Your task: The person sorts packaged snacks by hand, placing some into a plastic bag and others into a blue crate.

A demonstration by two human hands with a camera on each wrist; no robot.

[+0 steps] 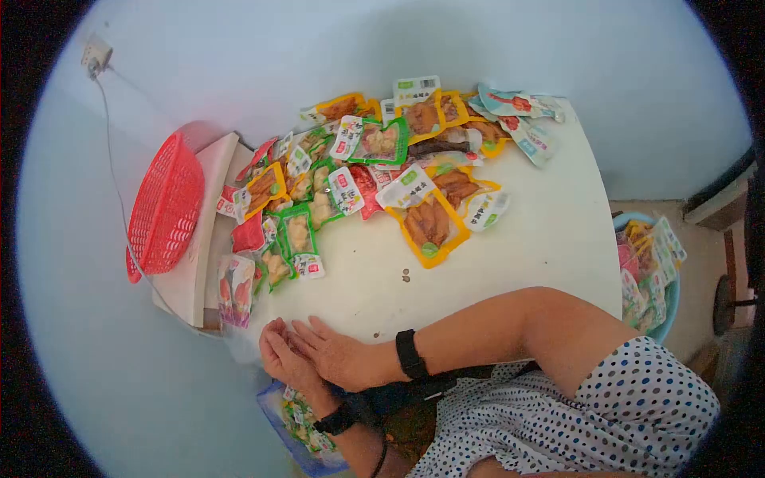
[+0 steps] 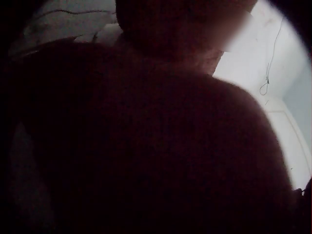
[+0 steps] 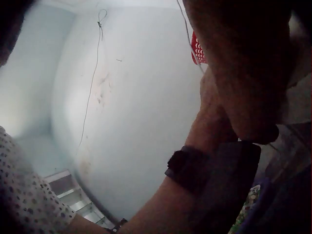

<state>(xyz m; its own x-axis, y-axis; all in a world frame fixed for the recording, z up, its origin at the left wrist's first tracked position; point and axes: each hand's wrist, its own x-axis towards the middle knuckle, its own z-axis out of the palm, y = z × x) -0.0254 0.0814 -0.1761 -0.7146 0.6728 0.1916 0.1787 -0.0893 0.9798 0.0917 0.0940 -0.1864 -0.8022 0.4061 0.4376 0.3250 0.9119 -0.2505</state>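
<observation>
We see both hands together at the near edge of the white table [image 1: 510,239], at its left corner. The right hand [image 1: 339,354] lies palm down with its fingers straight and loosely spread, resting across the left hand [image 1: 279,358], whose fingers curve up beneath it; we cannot tell whether anything is held between the two, since nothing shows there. Each wrist carries a black band. Nearest to the hands, on the table just beyond their fingertips, lies a pink-and-white snack packet [image 1: 236,290] at the table's left edge, and beside it a green-edged packet [image 1: 298,239] belonging to the big heap of snack packets [image 1: 374,171] that spreads across the far half of the table, with yellow, green, red and pale blue wrappers overlapping one another. Between the heap and the hands a few small dark bits [image 1: 406,276] lie on the bare table top. A red plastic basket [image 1: 166,205] leans tilted against a white board [image 1: 199,239] at the table's left side. Below the hands, off the table edge, a blue container [image 1: 299,434] holds more packets, and to the right of the table another blue tub [image 1: 665,279] is full of packets too. The left wrist view is almost wholly dark, and the right wrist view shows mainly forearm, a black band and pale wall.
</observation>
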